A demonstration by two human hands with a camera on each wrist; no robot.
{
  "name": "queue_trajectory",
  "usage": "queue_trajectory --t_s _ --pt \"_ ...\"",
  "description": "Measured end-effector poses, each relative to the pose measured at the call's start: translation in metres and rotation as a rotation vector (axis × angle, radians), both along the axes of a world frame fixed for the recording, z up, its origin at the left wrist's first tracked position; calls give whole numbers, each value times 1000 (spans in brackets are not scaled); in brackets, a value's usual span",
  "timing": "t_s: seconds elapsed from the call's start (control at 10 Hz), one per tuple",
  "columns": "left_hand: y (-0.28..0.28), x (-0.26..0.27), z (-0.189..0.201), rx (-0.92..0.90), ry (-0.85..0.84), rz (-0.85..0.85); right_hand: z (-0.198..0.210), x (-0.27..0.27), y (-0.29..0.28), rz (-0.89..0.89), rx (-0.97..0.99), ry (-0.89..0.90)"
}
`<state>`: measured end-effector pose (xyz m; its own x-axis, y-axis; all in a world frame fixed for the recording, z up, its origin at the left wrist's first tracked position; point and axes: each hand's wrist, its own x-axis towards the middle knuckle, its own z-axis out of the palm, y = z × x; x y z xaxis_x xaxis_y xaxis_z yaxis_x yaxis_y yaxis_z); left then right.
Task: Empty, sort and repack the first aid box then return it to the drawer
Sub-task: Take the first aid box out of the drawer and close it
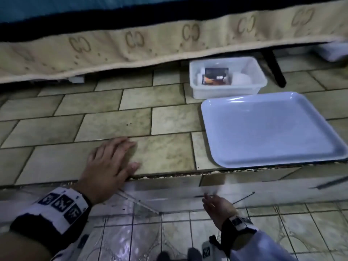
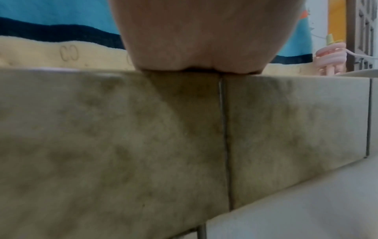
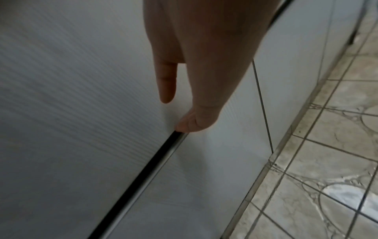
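Interlocked "CC" marks along the beige band

The beige mattress edging [image 1: 169,40] carries a repeated back-to-back "CC" monogram, one also showing in the left wrist view; the dark packet [image 1: 215,76] in the white box [image 1: 227,91] has print too blurred to read.

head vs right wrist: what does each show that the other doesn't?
Only head: the white box with supplies inside, the empty tray in front of it, and the left hand flat on the tiled ledge. Only right wrist: fingers hooked on the edge of a white drawer front, beside a dark gap. Both: the right hand and the patterned floor tiles.
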<state>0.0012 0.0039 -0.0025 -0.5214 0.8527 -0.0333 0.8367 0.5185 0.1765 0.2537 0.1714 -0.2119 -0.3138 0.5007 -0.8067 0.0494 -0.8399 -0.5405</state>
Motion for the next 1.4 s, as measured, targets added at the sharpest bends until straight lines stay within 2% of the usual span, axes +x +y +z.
queue_trajectory --t_s 0.2,0.3,0.4,0.6,0.7,0.8,0.9,1.0,1.1,1.2,1.3,1.4 --pt "0 2 -2 72 50 -1 -21 -10 12 -152 -169 68" --pt "0 3 -4 91 63 3 -19 -13 14 -139 -172 55" --pt "0 3 -5 109 86 -12 -21 -7 0 -236 -191 140" --pt "0 0 -7 109 88 -26 -27 32 -35 -204 -194 60" --pt "0 -2 -7 98 57 -30 -33 52 -58 -130 -169 11" --pt "-2 4 -3 144 -37 -21 1 71 -89 288 141 -343" --pt "-14 31 2 266 80 31 8 91 -95 681 316 -542" --pt "-30 70 -2 319 203 -60 35 103 -101 1140 268 -505" --pt "-32 91 -21 92 23 -202 82 104 -100 1635 459 -316" --pt "-27 97 -47 -214 -293 -10 149 99 -90 1877 492 -89" --pt "-15 97 -69 -431 -427 141 196 91 -61 1495 248 55" --pt "-1 103 -81 -569 -451 168 202 77 -21 1181 470 -176"
